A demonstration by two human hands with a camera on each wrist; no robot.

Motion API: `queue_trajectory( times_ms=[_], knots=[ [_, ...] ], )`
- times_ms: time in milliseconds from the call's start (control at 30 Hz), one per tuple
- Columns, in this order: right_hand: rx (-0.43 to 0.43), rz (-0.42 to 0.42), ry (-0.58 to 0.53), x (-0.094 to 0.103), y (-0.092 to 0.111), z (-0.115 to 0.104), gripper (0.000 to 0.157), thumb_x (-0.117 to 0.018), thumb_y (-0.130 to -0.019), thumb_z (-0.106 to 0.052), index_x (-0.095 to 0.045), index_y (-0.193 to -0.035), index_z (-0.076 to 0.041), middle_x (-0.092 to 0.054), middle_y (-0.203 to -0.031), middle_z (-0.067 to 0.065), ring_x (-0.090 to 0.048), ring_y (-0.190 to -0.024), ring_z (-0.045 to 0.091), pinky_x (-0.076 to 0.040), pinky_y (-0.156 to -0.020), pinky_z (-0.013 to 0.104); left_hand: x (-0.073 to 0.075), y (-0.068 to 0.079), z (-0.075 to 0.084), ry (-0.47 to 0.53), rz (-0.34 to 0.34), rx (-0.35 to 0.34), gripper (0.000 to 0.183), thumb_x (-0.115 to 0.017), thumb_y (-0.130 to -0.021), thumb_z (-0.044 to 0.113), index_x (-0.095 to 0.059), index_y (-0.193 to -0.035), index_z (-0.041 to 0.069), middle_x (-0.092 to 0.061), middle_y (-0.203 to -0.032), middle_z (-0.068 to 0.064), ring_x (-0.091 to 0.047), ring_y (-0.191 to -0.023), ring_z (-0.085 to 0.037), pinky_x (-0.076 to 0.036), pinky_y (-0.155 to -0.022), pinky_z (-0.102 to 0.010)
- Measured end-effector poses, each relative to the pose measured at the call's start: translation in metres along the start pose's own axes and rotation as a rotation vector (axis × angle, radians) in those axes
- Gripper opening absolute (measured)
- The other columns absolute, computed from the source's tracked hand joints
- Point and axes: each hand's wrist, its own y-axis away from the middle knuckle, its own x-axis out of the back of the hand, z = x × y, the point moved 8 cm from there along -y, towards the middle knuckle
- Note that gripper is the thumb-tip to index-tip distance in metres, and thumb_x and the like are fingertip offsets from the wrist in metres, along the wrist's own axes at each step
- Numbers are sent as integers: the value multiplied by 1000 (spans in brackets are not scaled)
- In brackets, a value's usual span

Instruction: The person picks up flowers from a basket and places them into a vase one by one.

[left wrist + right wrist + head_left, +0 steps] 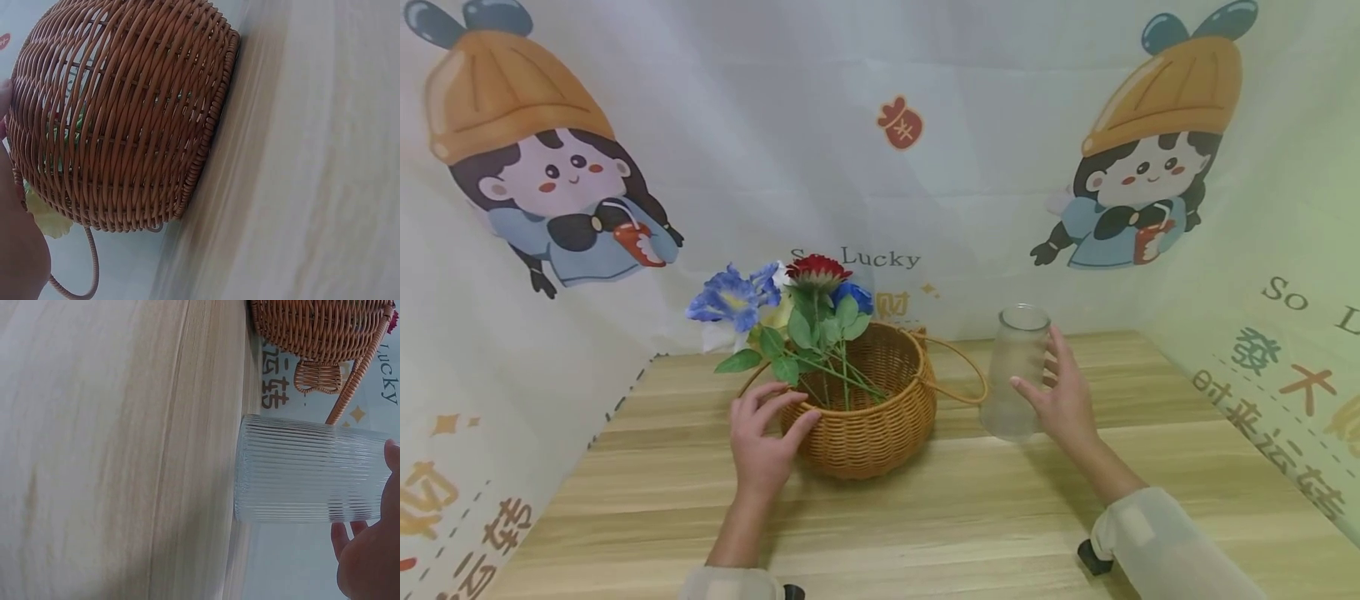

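A round wicker basket (868, 437) sits on the table with artificial flowers leaning out of its left side. Among them are a blue-purple bloom (735, 298), a red one (817, 271) and a deep blue one (853, 296). My left hand (765, 437) grips the basket's near-left rim, thumb toward the front. To the right stands an upright clear glass vase (1015, 375), ribbed in the right wrist view. My right hand (1063, 396) holds it from its right side, thumb in front and fingers around the far side. The left wrist view shows the woven basket side (125, 119) up close.
The basket's thin looped handle (958, 396) sticks out to the right, close to the vase. The wooden tabletop (910, 533) extends in front of both. A printed cloth (970, 167) with cartoon figures hangs behind the table and along its sides.
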Motion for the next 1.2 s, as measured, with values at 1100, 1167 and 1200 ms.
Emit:
queue_trajectory(
  times_ms=[1100,1167,1200],
  knots=[
    [81,92,41,14,9,-11,90,-79,-80,-3,-26,-152,-7,-44,-139,25,-46,-123,42,-42,-94,54,1,-7,29,48,58,14,27,-81,-60,-12,-72,-84,-5,-61,-100,-27,-47,-93,-46,-30,-85,-29],
    [85,111,37,17,10,-14,88,-79,-80,-3,-28,-151,-6,-45,-138,25,-47,-122,41,-43,-93,53,0,-5,22,40,55,23,26,-82,-61,-11,-73,-85,-3,-61,-102,-25,-47,-94,-43,-31,-86,-30],
    [87,118,34,18,10,-15,87,-79,-80,-3,-29,-151,-6,-46,-137,25,-48,-121,41,-43,-93,52,0,-4,17,34,54,26,27,-82,-61,-9,-73,-85,-2,-62,-102,-24,-48,-95,-42,-31,-86,-31]
  ],
)
